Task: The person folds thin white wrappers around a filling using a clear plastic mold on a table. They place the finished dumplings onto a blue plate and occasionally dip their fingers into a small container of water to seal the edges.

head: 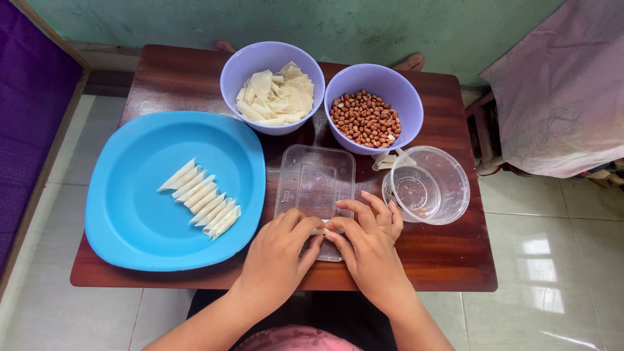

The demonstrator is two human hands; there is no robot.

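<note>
Both hands (325,244) fingertips-together on wrapper (323,230)

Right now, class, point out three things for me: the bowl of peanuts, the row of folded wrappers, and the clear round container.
Bowl of peanuts (373,119), head view, on the nuts.
Row of folded wrappers (202,199), head view, mid-row.
Clear round container (448,195), head view, right wall.

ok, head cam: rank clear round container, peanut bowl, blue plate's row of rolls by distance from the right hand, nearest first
From the right hand:
1. Clear round container, just to its right, almost touching the fingers.
2. Peanut bowl, behind it at the table's far edge.
3. Row of rolls, far left on the blue plate, beyond the left hand.
</note>
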